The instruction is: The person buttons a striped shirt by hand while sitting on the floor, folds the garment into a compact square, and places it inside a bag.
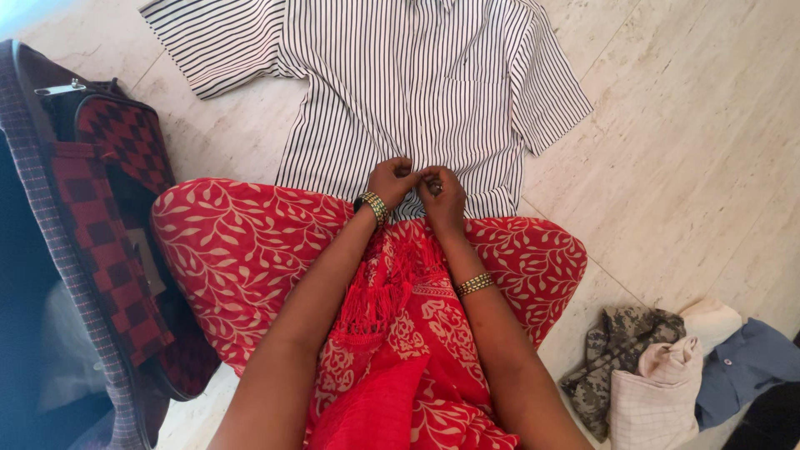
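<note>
A white short-sleeved shirt with thin black stripes (417, 83) lies spread flat on the pale stone floor, sleeves out to both sides. My left hand (390, 181) and my right hand (442, 193) meet at the shirt's bottom hem, right at the front placket. Both pinch the fabric there, fingers closed on it; the exact spot between the fingertips is hidden. Each wrist wears a gold bangle. My knees, in red cloth with a white leaf print (242, 250), sit just below the hem.
An open red and black checked bag (108, 217) lies at the left. A pile of folded clothes (667, 375), camouflage, cream and blue, sits at the lower right. Bare stone floor (692, 150) stretches to the right of the shirt.
</note>
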